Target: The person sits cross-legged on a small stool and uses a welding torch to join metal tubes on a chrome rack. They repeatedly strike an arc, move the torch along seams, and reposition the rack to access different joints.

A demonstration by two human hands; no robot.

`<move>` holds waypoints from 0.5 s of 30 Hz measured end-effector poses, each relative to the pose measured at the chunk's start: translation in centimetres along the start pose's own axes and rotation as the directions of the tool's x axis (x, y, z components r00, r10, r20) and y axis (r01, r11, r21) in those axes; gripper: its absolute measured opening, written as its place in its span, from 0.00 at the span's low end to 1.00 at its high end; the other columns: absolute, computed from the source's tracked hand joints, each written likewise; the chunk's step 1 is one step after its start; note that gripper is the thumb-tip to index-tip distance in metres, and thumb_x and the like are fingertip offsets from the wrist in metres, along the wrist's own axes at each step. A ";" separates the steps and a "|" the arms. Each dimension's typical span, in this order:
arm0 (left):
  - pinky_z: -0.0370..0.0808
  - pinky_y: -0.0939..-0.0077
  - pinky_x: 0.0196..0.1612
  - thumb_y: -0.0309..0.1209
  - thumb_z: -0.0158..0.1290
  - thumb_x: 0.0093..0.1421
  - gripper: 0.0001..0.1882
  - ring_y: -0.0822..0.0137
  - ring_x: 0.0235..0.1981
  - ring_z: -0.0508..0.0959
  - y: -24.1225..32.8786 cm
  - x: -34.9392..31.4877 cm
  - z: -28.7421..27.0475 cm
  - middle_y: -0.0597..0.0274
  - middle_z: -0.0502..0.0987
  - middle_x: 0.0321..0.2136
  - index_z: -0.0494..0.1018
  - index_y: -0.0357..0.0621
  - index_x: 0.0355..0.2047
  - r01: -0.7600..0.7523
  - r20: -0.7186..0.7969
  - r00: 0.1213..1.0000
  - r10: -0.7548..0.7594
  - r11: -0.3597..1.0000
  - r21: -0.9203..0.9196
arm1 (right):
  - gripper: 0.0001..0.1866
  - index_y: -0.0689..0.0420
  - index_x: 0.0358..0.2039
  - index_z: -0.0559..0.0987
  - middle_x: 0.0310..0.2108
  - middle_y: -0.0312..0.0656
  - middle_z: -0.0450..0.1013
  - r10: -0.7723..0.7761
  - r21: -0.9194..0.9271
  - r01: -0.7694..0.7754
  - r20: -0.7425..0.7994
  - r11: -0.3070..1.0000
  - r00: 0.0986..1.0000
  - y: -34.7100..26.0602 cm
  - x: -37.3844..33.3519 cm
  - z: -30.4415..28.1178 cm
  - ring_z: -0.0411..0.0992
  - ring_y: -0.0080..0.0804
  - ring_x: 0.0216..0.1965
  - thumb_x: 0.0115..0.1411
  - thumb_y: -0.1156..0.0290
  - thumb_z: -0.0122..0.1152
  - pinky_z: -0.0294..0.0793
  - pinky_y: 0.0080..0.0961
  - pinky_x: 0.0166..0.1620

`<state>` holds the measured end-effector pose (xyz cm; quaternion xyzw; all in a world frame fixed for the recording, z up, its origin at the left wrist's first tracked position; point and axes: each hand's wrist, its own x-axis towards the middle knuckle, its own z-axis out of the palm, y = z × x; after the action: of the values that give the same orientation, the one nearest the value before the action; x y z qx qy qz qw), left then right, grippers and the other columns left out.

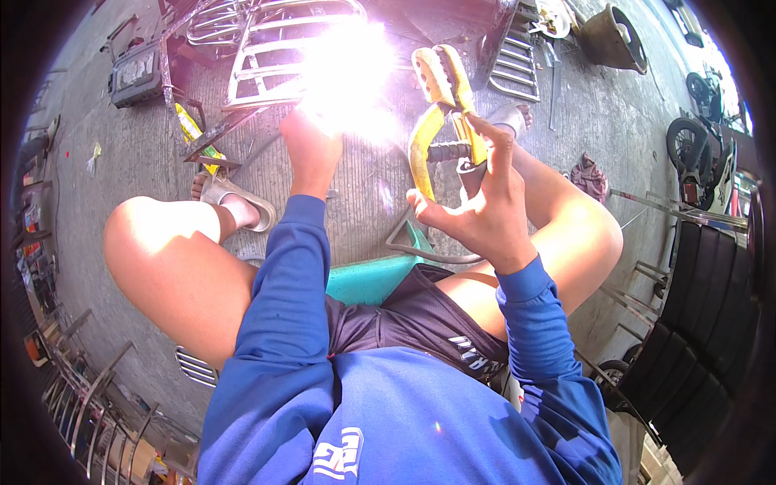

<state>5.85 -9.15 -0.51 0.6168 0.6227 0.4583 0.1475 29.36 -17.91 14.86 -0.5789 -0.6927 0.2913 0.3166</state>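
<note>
A blinding white-pink glare (347, 77) covers part of a shiny barred metal frame (267, 48) ahead of me. Right at the lower edge of that glare is my left hand (311, 153), its fingers curled; what they grip is lost in the light. My right hand (489, 198) holds a yellow welding clamp (420, 153) with jaws pointing away from me. Its thumb is by the left handle and its fingers are at the right one. A dark spring spans the handles, and a thick cable end shows between them.
A grey toolbox (136, 74) stands at the far left, and a bucket (612, 40) at the far right. A teal plastic seat (368, 279) is under me. Metal racks (105, 444) lie at lower left; a black padded bench (687, 323) and a motorcycle (695, 153) are at right.
</note>
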 end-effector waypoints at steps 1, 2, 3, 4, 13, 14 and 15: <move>0.77 0.57 0.34 0.30 0.62 0.63 0.09 0.48 0.28 0.84 -0.3 -0.2 0.0 0.42 0.83 0.28 0.82 0.35 0.39 -0.021 0.010 1.000 0.022 1.000 -0.016 | 0.54 0.57 0.68 0.63 0.52 0.53 0.78 -0.047 0.007 0.047 -0.020 0.999 0.999 0.2 0.0 0.1 0.83 0.43 0.45 0.45 0.59 0.85 0.84 0.35 0.47; 0.77 0.57 0.33 0.29 0.61 0.63 0.09 0.47 0.27 0.83 -0.5 -0.5 0.1 0.40 0.82 0.28 0.81 0.34 0.38 -0.009 -0.005 1.000 0.009 1.000 0.012 | 0.54 0.57 0.68 0.64 0.52 0.53 0.79 -0.059 -0.012 0.058 -0.032 0.998 0.998 0.3 -0.1 0.1 0.83 0.42 0.45 0.44 0.58 0.86 0.84 0.35 0.47; 0.76 0.56 0.33 0.29 0.61 0.63 0.09 0.46 0.27 0.83 -0.7 -0.8 -0.3 0.41 0.82 0.27 0.81 0.34 0.36 0.023 0.004 1.000 -0.023 0.999 0.030 | 0.54 0.57 0.68 0.65 0.52 0.52 0.79 -0.082 -0.040 0.080 -0.053 0.996 0.995 0.4 0.0 0.2 0.83 0.41 0.46 0.44 0.58 0.86 0.83 0.34 0.48; 0.76 0.56 0.32 0.30 0.61 0.63 0.09 0.46 0.26 0.83 -0.6 -1.4 0.0 0.41 0.82 0.26 0.80 0.34 0.33 -0.018 -0.019 1.000 0.018 1.000 0.004 | 0.55 0.62 0.68 0.63 0.52 0.50 0.78 -0.071 -0.017 0.070 -0.033 0.997 0.997 0.3 -0.3 0.0 0.80 0.35 0.52 0.44 0.65 0.88 0.81 0.31 0.54; 0.75 0.72 0.25 0.36 0.65 0.68 0.13 0.71 0.21 0.79 -1.6 0.3 0.2 0.61 0.84 0.26 0.80 0.37 0.36 0.231 0.129 0.964 -0.232 0.973 0.022 | 0.57 0.55 0.71 0.64 0.57 0.54 0.74 0.208 -0.013 -0.208 0.085 0.978 0.974 -1.6 0.2 -1.7 0.81 0.53 0.49 0.43 0.52 0.84 0.82 0.45 0.53; 0.75 0.72 0.25 0.36 0.65 0.68 0.13 0.72 0.21 0.80 -1.5 0.5 -0.1 0.61 0.84 0.26 0.80 0.37 0.36 0.221 0.133 0.965 -0.226 0.974 0.053 | 0.57 0.54 0.71 0.64 0.55 0.54 0.74 0.208 -0.002 -0.208 0.090 0.978 0.974 -1.7 0.2 -1.8 0.81 0.53 0.49 0.43 0.52 0.83 0.82 0.46 0.52; 0.75 0.72 0.25 0.36 0.65 0.68 0.13 0.72 0.21 0.80 -1.2 0.6 0.0 0.61 0.84 0.26 0.80 0.38 0.36 0.215 0.128 0.966 -0.225 0.973 0.087 | 0.57 0.54 0.71 0.64 0.54 0.53 0.74 0.220 -0.005 -0.221 0.096 0.975 0.971 -1.6 0.2 -2.0 0.81 0.53 0.48 0.43 0.51 0.83 0.82 0.46 0.52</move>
<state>4.95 -8.37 -1.17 0.5789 0.6919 0.3726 0.2174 29.87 -17.88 17.37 -0.6366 -0.6377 0.3541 0.2504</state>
